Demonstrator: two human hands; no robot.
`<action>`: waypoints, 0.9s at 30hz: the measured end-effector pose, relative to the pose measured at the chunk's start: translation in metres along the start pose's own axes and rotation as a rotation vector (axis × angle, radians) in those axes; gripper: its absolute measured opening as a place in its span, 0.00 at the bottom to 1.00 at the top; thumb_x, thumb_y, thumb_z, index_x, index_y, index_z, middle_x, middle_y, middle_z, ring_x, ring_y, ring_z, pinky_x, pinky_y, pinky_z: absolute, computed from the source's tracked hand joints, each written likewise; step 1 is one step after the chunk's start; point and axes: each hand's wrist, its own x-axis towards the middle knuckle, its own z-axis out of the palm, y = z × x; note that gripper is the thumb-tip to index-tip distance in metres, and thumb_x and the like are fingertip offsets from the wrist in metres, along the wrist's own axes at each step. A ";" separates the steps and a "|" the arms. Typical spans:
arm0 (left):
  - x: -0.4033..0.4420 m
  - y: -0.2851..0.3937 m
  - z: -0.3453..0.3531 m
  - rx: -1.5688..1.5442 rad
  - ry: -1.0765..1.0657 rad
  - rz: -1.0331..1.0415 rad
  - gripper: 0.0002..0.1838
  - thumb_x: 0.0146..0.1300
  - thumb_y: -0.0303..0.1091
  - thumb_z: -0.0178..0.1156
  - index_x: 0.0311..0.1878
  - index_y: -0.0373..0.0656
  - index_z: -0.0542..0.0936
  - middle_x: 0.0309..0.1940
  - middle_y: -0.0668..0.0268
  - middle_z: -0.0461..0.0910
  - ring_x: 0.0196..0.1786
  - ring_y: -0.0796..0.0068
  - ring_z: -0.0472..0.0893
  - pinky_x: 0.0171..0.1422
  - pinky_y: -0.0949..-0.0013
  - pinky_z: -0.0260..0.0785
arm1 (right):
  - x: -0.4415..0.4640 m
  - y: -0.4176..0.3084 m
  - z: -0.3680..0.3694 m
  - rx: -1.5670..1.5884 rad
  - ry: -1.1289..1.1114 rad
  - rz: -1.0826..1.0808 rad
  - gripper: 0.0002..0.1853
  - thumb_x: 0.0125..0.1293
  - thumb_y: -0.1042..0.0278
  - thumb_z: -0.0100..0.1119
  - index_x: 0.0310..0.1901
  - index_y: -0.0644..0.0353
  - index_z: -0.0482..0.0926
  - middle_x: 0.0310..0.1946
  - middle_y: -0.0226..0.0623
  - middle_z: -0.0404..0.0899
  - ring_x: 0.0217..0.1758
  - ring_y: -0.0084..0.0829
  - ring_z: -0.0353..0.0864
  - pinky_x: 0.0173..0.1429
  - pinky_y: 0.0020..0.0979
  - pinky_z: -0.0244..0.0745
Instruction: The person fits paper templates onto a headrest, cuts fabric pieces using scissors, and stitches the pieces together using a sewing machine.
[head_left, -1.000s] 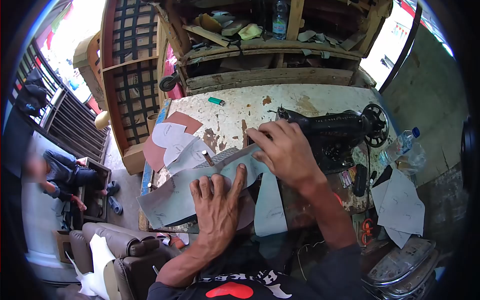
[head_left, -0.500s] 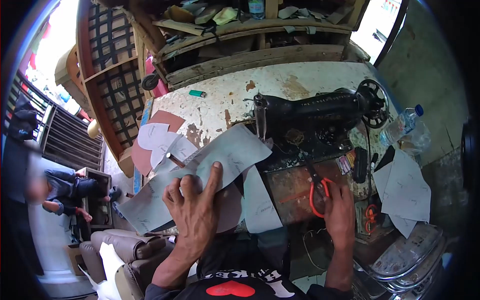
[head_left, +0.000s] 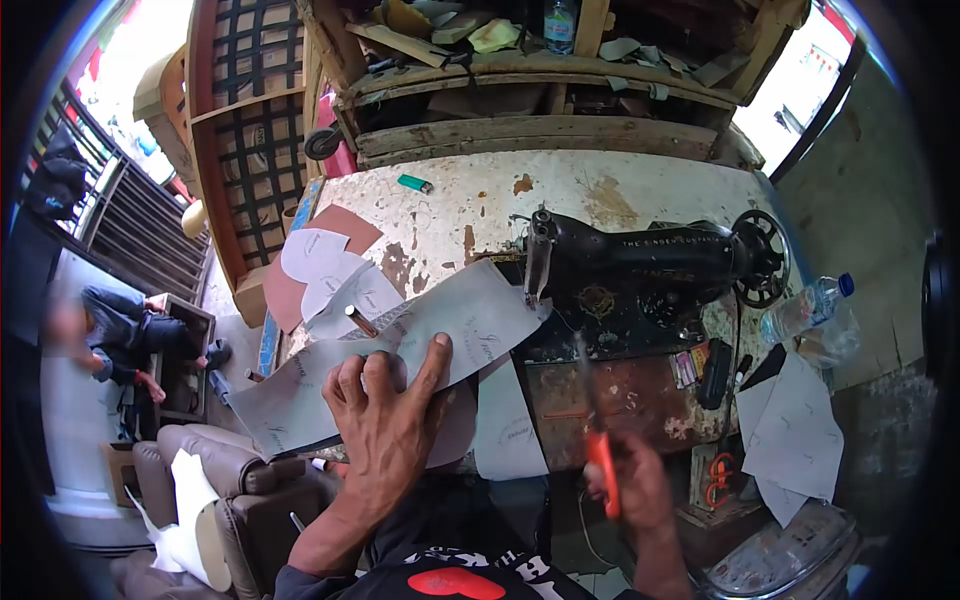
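Observation:
A long pale grey sheet point(head_left: 470, 320) with printed lettering lies across the front of the worktable, its right end beside the sewing machine needle. My left hand point(head_left: 385, 420) presses on it, fingers bent and thumb stretched along its surface. What lies under those fingers is partly hidden. Close to the knuckles stands a short metal-topped peg or tool point(head_left: 361, 322). At the table's front edge my right hand point(head_left: 640, 485) grips orange-handled scissors point(head_left: 602, 465), blades pointing away from me. Motion blurs that hand and the blades. Another printed piece point(head_left: 508, 425) hangs near the edge between my hands.
A black sewing machine point(head_left: 640, 260) stands at right on the worn white tabletop point(head_left: 480, 190). Cut pieces point(head_left: 325, 270) and a green lighter point(head_left: 414, 184) lie at left. A plastic bottle point(head_left: 805, 305), sheets point(head_left: 795, 425) and second orange scissors point(head_left: 719, 478) are right. A person point(head_left: 125, 330) sits far left.
My right hand and the scissors have moved left and toward my body, away from the machine. My left hand stays on the sheet. The view has shifted slightly.

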 end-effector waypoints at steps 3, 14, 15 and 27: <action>0.000 0.002 -0.001 0.003 0.004 0.001 0.40 0.55 0.42 0.78 0.74 0.66 0.77 0.54 0.56 0.66 0.62 0.48 0.64 0.70 0.42 0.57 | 0.008 0.003 0.017 -0.007 -0.202 0.010 0.23 0.70 0.68 0.72 0.61 0.64 0.74 0.44 0.31 0.81 0.43 0.20 0.83 0.47 0.24 0.80; -0.002 0.006 -0.002 0.006 -0.010 -0.013 0.41 0.55 0.43 0.78 0.75 0.67 0.76 0.55 0.55 0.66 0.62 0.48 0.64 0.70 0.42 0.56 | 0.059 -0.036 0.043 -0.203 -0.376 -0.055 0.25 0.72 0.53 0.74 0.53 0.66 0.76 0.41 0.31 0.80 0.43 0.18 0.79 0.49 0.27 0.78; -0.002 0.006 -0.002 0.009 -0.008 -0.021 0.41 0.55 0.43 0.78 0.75 0.67 0.76 0.55 0.55 0.66 0.62 0.48 0.64 0.70 0.42 0.56 | 0.060 -0.037 0.043 -0.239 -0.378 -0.075 0.25 0.72 0.53 0.74 0.54 0.66 0.76 0.42 0.32 0.80 0.43 0.19 0.79 0.50 0.27 0.78; -0.002 0.003 0.000 0.003 0.016 -0.013 0.41 0.55 0.43 0.78 0.75 0.67 0.76 0.54 0.56 0.66 0.62 0.49 0.64 0.70 0.42 0.56 | 0.067 -0.017 0.036 -0.134 -0.378 0.138 0.23 0.68 0.64 0.77 0.57 0.64 0.77 0.45 0.32 0.81 0.44 0.18 0.79 0.51 0.27 0.79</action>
